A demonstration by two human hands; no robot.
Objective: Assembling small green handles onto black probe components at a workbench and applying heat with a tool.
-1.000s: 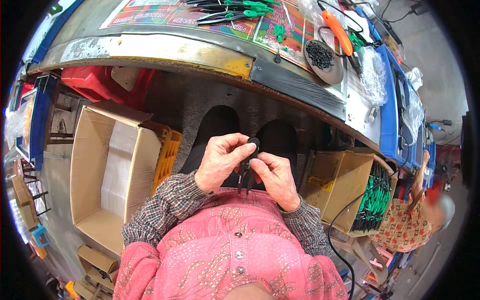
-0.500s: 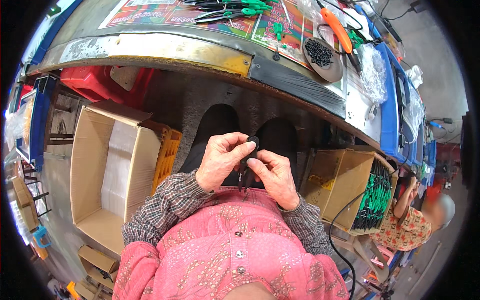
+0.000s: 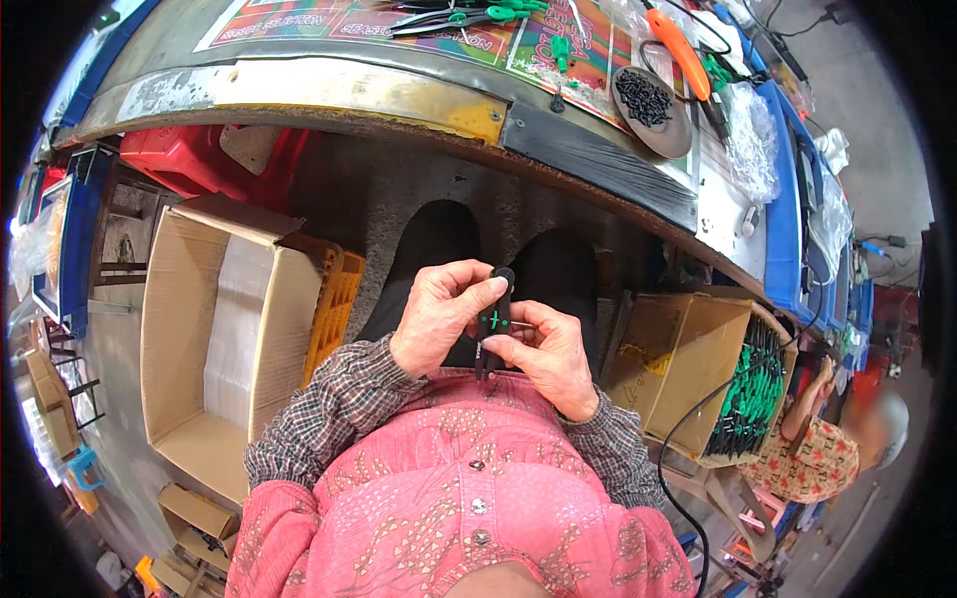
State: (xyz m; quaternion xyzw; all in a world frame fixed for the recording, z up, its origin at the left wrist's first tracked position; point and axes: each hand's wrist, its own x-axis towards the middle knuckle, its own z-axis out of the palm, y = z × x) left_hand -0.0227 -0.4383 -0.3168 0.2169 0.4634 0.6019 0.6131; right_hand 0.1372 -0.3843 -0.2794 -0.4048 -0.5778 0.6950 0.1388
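Both hands — left hand (image 3: 436,317), right hand (image 3: 547,356) — pinch a small black tool (image 3: 494,321), its lower end hidden.

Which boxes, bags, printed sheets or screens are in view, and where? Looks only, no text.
Open cardboard box: floor, person's left; tall, brown, pale liner inside.
Cardboard box: person's right; brown, packed with green-and-black tools.
Printed mat: workbench top; flat, red, green and yellow.
Clear plastic bags: bench's right end; crumpled.
Small cardboard boxes: lower left; brown.
No screens visible.
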